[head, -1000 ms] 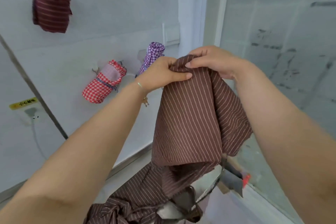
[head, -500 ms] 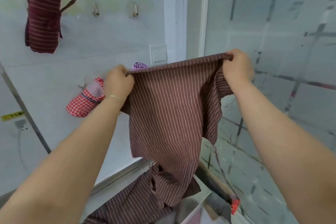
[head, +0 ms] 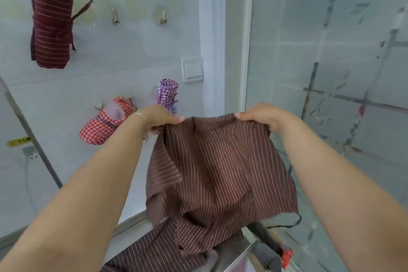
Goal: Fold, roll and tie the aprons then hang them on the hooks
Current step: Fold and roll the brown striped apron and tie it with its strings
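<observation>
Both arms are out front, the brown striped apron (head: 220,168) held up btwn them by its top edge. Left hand (head: 160,117) pinches the left corner, fingers curled round the cloth; right hand (head: 262,116) does the same w/ the right corner, thumb over the hem. The edge sags a little in the middle, and the fabric hangs slack below the hands — its lower part is bunched on a surface at 6 o'clock, a thin dark tie string (head: 287,225) trailing off at about 4 o'clock. On the wall at 10 o'clock a dark red striped apron roll (head: 51,22) hangs tied, a strap end sticking out to its right. Just right of it, toward 11 o'clock, two bare metal hooks (head: 115,16) side by side. Lower down, at 9 o'clock from the left hand, a red checked roll (head: 103,125) hangs tilted; just beside it, above the left hand, a purple checked roll (head: 167,93) hangs nearly upright. A white wall switch (head: 192,69) sits near 12 o'clock. Tiled wall on the right side.
</observation>
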`<state>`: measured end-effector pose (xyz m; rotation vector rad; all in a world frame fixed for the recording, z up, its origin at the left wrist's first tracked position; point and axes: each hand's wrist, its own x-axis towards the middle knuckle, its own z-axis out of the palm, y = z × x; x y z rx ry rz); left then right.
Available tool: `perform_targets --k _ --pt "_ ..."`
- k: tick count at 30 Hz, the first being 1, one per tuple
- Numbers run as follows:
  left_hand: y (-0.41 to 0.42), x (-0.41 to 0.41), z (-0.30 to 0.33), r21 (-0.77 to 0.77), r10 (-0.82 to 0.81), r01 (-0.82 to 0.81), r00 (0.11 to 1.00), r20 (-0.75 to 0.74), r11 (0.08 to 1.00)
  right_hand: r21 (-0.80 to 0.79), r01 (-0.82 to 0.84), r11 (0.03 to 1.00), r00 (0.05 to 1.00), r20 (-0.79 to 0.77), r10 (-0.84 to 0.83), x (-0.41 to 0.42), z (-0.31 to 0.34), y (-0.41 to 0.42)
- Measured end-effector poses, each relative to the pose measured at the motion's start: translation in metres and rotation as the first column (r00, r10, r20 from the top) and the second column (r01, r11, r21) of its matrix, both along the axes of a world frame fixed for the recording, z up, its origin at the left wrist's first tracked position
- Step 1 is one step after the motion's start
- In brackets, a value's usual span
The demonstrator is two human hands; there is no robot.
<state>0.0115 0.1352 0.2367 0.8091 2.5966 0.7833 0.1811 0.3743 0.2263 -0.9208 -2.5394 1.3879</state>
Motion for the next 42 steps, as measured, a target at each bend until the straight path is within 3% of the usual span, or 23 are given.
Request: perform_targets --k 2,4,8,10,13,15,17,19,21,24,26,29,33,36,39,40,42 --pt "0.004 -0.003 -0.007 0.235 -0.022 -0.040 0.967 0.254 0.971 -0.187 0.188 0.964 0.943 -0.240 -0.231 -0.007 -0.011 0.002" --pt "0.010 0.000 -0.010 0.465 -0.118 -0.085 0.913 0.391 0.881 -0.331 0.130 0.935 0.914 -0.325 -0.242 -0.013 -0.015 -0.007" --pt "0.029 0.033 -0.008 0.667 -0.318 0.068 0.911 0.262 0.742 -0.272 -0.118 0.955 0.917 -0.398 0.000 -0.022 -0.019 -0.046" --pt "0.034 0.047 -0.008 0.712 -0.355 0.143 0.922 0.156 0.687 -0.260 -0.152 0.954 0.893 -0.449 0.020 -0.026 -0.020 -0.062" --pt "0.036 0.054 -0.010 0.623 -0.328 0.338 0.935 -0.135 0.706 -0.442 -0.142 0.886 0.840 -0.528 -0.128 -0.030 -0.025 -0.070" --pt "0.038 0.055 -0.013 0.469 -0.330 0.465 0.880 -0.342 0.751 -0.581 -0.201 0.789 0.813 -0.548 -0.196 -0.029 -0.025 -0.069" --pt "0.041 0.052 -0.017 0.291 -0.321 0.556 0.752 -0.576 0.779 -0.650 -0.326 0.687 0.791 -0.586 -0.178 -0.026 -0.023 -0.072" --pt "0.039 0.049 -0.020 0.143 -0.274 0.587 0.563 -0.780 0.797 -0.643 -0.460 0.612 0.769 -0.634 -0.088 -0.021 -0.019 -0.076" --pt "0.036 0.044 -0.021 0.065 -0.213 0.569 0.408 -0.888 0.820 -0.610 -0.573 0.547 0.746 -0.664 0.041 -0.014 -0.015 -0.077" --pt "0.033 0.039 -0.019 0.088 -0.095 0.540 0.303 -0.948 0.837 -0.567 -0.688 0.453 0.700 -0.683 0.209 -0.006 -0.007 -0.074" --pt "0.033 0.039 -0.014 0.098 -0.073 0.506 0.308 -0.948 0.857 -0.548 -0.664 0.509 0.718 -0.658 0.228 -0.005 -0.005 -0.074" --pt "0.038 0.039 -0.008 0.021 -0.155 0.378 0.427 -0.891 0.926 -0.550 -0.575 0.606 0.752 -0.647 0.126 -0.008 -0.013 -0.079" --pt "0.037 0.040 -0.025 0.022 -0.157 0.424 0.383 -0.910 0.906 -0.542 -0.468 0.698 0.813 -0.574 0.099 -0.011 -0.022 -0.084" --pt "0.036 0.040 -0.032 0.085 -0.108 0.338 0.515 -0.850 0.937 -0.398 -0.355 0.846 0.890 -0.420 0.176 -0.011 -0.021 -0.079" --pt "0.032 0.033 -0.030 0.209 0.041 0.192 0.635 -0.772 0.959 -0.331 -0.211 0.920 0.932 -0.352 0.087 -0.011 -0.026 -0.075" --pt "0.029 0.033 -0.028 0.224 0.073 0.161 0.637 -0.767 0.961 -0.369 -0.185 0.911 0.926 -0.376 0.035 -0.011 -0.029 -0.076" --pt "0.024 0.032 -0.032 0.221 0.076 0.216 0.529 -0.845 0.951 -0.416 -0.150 0.897 0.908 -0.418 -0.042 -0.012 -0.033 -0.078"
